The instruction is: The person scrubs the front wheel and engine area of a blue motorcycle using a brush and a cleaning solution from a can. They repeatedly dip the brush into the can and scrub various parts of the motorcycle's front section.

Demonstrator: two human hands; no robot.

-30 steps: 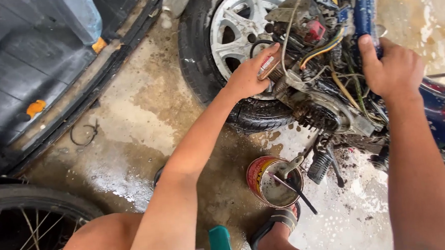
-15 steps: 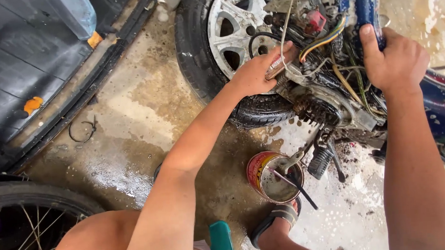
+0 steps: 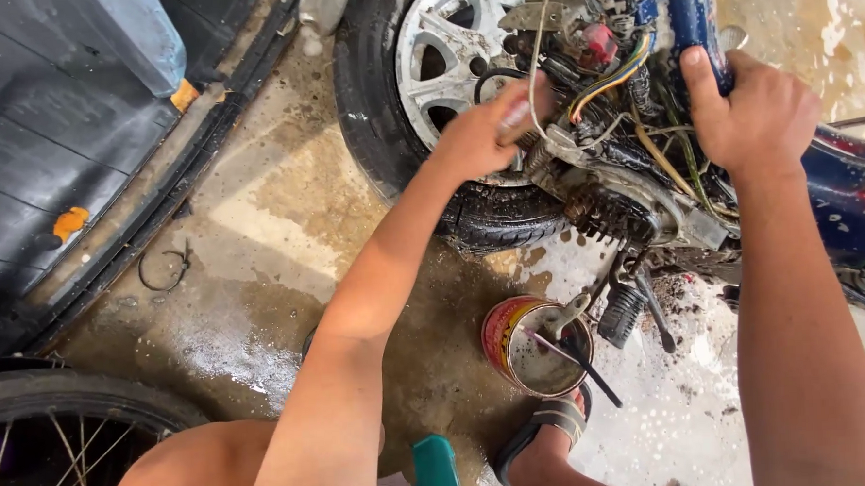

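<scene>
Item: grimy stripped motorcycle engine and wiring cluster [image 3: 615,196], lying beside the silver alloy wheel with black tyre [image 3: 435,68]. Your left hand [image 3: 481,134] presses into it, fingers curled on a small pale part; what exactly you grip is unclear. Your right hand [image 3: 753,112] closes around the blue frame tube [image 3: 695,18] above the engine. Progress: engine exposed, still dirty; round red tin of murky liquid with brush [image 3: 534,350] stands below the engine. The motorcycle's far side is cut off.

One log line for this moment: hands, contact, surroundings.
left hand: at engine wiring beside rear wheel | right hand: gripping blue frame | tin can on wet floor
</scene>
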